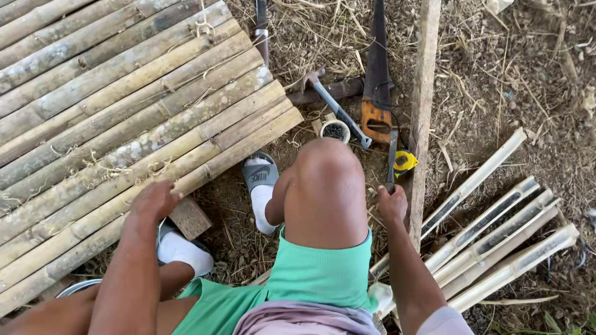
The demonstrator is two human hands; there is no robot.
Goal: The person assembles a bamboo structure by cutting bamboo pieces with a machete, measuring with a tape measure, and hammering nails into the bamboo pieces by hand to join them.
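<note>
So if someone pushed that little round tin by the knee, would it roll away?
Probably not. The small round tin stands upright and open on rough, strawy ground, so it would more likely slide or tip. It looks filled with small dark pieces, maybe nails, so it may feel heavy for its size and could spill.

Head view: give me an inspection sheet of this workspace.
Surface: bare ground strewn with dry straw.
Job's things: bamboo slat panel; split bamboo strips.
Clutter: hammer, handsaw, yellow tape measure, small tin, wooden block.
Grippers: left hand rests on the panel's edge; right hand grips a thin tool handle.
Cables: nothing seen.
Surroundings: wooden plank.
</note>
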